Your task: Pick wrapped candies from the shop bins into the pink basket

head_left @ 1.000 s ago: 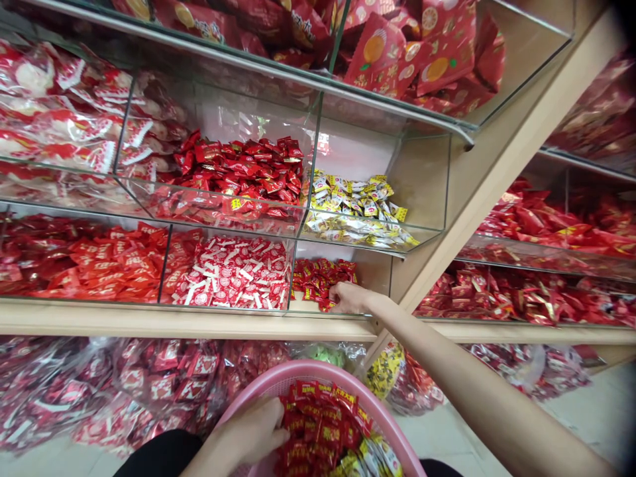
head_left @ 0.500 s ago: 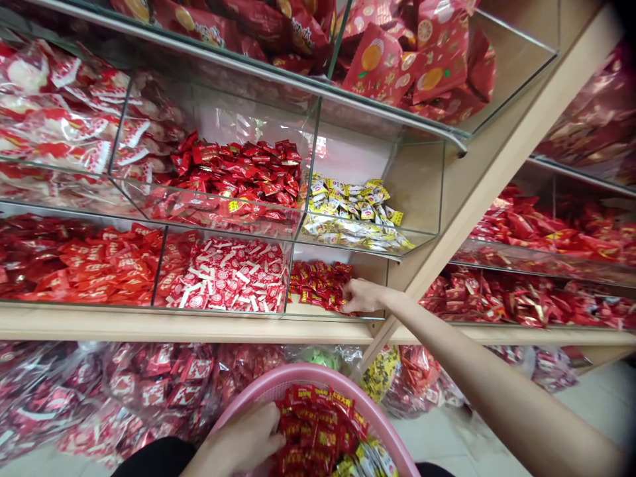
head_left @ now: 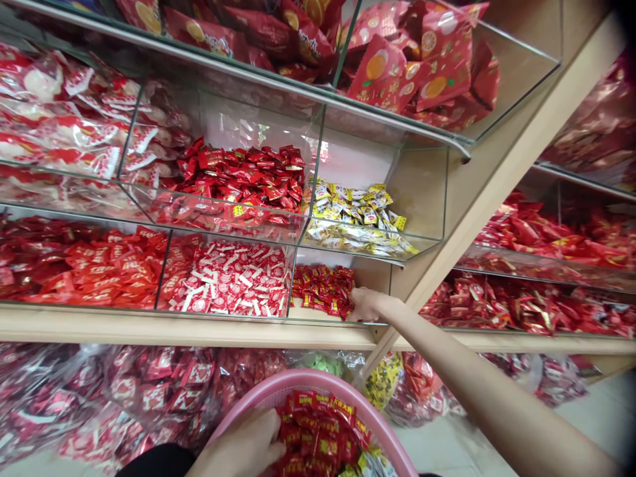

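Observation:
My right hand (head_left: 366, 304) reaches into the lowest right glass bin (head_left: 377, 278) and rests against a small heap of red and yellow wrapped candies (head_left: 322, 289); its fingers are curled into the heap, and what they hold is hidden. My left hand (head_left: 248, 445) is closed on the rim of a pink plastic basket (head_left: 283, 391) at the bottom of the view. The basket holds the same red and yellow candies (head_left: 320, 430) and a few yellow and white ones (head_left: 370, 460).
Glass bins on wooden shelves hold red candies (head_left: 99, 265), red and white candies (head_left: 228, 278) and yellow and white candies (head_left: 355, 212). Large red packets (head_left: 422, 59) fill the top shelf. Clear bags of sweets (head_left: 149, 391) lie on the floor below. Another shelf unit (head_left: 546, 291) stands to the right.
My right hand has slid a little to the right along the bin's front, pushing at the red candies. The view has shifted slightly downward. My left hand stays on the basket.

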`<action>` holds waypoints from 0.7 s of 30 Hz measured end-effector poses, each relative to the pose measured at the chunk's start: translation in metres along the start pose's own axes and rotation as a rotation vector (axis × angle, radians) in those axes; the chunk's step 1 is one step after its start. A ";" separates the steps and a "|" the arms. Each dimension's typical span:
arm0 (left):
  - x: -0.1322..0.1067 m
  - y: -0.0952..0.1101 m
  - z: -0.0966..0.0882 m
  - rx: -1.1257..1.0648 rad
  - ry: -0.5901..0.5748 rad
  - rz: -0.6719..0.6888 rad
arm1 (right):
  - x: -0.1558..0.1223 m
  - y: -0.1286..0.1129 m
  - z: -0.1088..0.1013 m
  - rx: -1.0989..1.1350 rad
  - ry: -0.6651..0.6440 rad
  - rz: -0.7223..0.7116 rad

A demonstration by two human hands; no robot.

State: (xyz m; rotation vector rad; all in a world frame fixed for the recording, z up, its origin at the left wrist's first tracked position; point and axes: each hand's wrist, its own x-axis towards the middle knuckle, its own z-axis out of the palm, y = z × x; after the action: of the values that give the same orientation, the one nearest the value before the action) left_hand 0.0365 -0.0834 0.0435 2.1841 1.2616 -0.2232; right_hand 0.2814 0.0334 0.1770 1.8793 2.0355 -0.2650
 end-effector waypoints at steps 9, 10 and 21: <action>0.000 0.001 -0.001 -0.015 0.014 0.007 | 0.005 0.001 0.007 -0.054 0.095 -0.123; 0.000 0.001 0.000 -0.014 0.016 0.007 | 0.005 0.001 0.007 -0.061 0.093 -0.121; -0.001 0.000 -0.002 -0.013 0.013 0.018 | 0.002 -0.012 0.005 -0.139 0.087 -0.061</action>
State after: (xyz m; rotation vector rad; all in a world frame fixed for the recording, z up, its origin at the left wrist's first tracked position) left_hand 0.0361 -0.0832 0.0453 2.1891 1.2464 -0.1929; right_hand 0.2704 0.0325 0.1701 1.7753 2.1124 -0.0554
